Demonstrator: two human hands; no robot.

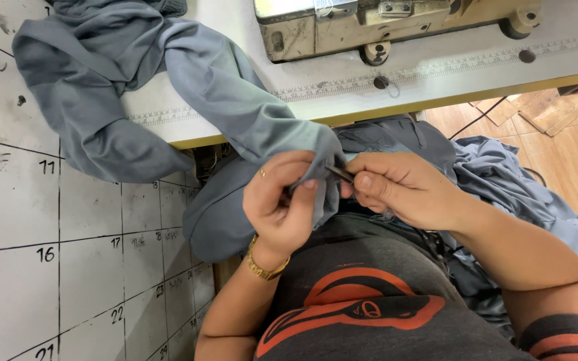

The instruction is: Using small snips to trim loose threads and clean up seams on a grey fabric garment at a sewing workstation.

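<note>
the left hand (281, 200) pinches a fold of the grey cloth (235, 107) between its thumb and its bent fingers, which are pressed close together. the right hand (396, 187) is just beside it, almost touching, and its thumb and first finger pinch a small dark tool (340, 174). the tool is thin, and its tip touches the cloth where the left hand holds it. it is too small to tell what kind of tool it is. both hands are in front of the person's chest, below the front edge of the sewing table (436, 73). the grey cloth is long. it lies in a bunched heap on the left end of the table, hangs over the front edge, and comes down into the left hand. more grey cloth (503, 187) lies in the person's lap, under the right arm. a gold bracelet (262, 267) is on the left wrist. a sewing machine (369, 23) sits at the back edge of the table, well apart from the hands. to the left of the table is a white board (21, 267) with black lines.
</note>
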